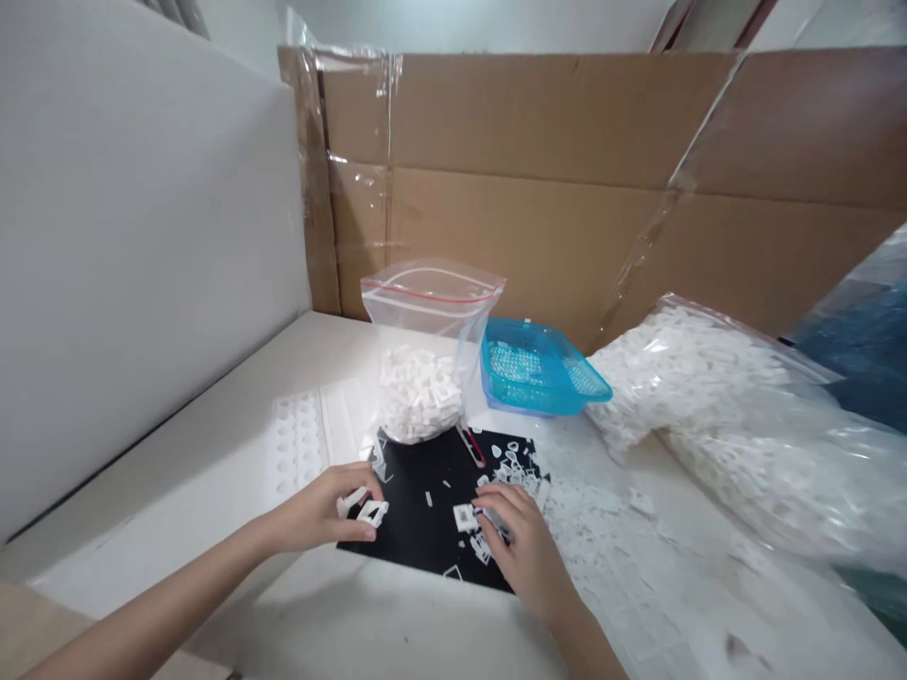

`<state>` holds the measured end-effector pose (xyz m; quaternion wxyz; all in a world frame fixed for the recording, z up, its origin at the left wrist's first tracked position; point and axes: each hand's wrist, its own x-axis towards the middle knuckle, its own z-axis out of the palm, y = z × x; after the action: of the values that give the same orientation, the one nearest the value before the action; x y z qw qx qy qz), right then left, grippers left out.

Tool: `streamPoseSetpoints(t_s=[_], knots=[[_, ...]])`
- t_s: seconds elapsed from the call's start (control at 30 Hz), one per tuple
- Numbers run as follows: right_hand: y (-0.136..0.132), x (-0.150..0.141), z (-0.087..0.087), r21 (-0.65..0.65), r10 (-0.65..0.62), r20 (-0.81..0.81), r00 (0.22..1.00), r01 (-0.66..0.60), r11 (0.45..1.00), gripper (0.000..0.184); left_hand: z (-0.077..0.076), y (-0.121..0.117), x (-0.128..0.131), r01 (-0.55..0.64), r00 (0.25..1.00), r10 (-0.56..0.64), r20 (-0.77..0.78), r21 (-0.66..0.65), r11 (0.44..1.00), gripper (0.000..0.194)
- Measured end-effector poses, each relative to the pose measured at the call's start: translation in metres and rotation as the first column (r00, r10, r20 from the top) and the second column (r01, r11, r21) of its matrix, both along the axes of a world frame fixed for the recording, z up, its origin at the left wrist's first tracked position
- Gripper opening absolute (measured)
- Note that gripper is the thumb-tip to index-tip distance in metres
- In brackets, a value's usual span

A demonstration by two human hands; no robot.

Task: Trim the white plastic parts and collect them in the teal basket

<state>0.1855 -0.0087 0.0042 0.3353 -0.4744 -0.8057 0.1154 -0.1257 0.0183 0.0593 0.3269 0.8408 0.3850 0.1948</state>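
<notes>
Over the left edge of a black mat [418, 534], my left hand [330, 505] is closed around white plastic pieces [373, 512]; an opening shows in one of them. My right hand [521, 534], at the mat's right side, pinches a small square white plastic piece [465, 518] with dark marks on its face. Loose white scraps [514, 477] lie beneath and behind that hand. A red-and-white cutter-like tool [471, 446] rests at the mat's back edge. Just behind the mat stands an open zip bag [419, 392] filled with white pieces.
A blue plastic basket [545, 368] stands behind, right of the zip bag. Large clear bags of white parts [709, 378] bulge on the right. A clear dimpled tray [298, 439] lies left. Cardboard [524, 123] walls off the back; a white panel [142, 208] the left.
</notes>
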Motion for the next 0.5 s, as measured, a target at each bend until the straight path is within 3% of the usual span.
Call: streamPoseSetpoints(t_s=[0.1,0.17,0.2,0.27,0.37,0.5], knots=[[0.000,0.005,0.000,0.082,-0.036,-0.047,0.998,0.040,0.996,0.016,0.076,0.016,0.003,-0.104,0.989,0.081,0.121,0.189,0.976,0.032],[0.000,0.006,0.000,0.136,-0.043,-0.072,0.996,0.052,0.989,0.015,0.134,0.035,0.011,-0.257,0.948,0.157,0.275,0.378,0.890,0.036],[-0.001,0.007,0.000,0.160,-0.043,-0.082,0.996,0.056,0.986,0.015,0.161,0.048,0.017,-0.295,0.938,0.176,0.300,0.420,0.858,0.036],[-0.002,0.007,0.000,0.193,-0.043,-0.096,0.994,0.061,0.979,0.014,0.204,0.078,0.033,-0.310,0.941,0.213,0.263,0.417,0.854,0.031],[-0.003,0.010,-0.003,0.195,-0.058,-0.112,0.992,0.079,0.978,0.014,0.236,0.124,0.059,-0.236,0.970,0.210,0.120,0.275,0.932,0.033],[-0.001,0.012,-0.012,0.209,-0.062,-0.155,0.986,0.094,0.973,0.014,0.239,0.155,0.080,-0.151,0.988,0.153,-0.010,0.076,0.986,0.039]])
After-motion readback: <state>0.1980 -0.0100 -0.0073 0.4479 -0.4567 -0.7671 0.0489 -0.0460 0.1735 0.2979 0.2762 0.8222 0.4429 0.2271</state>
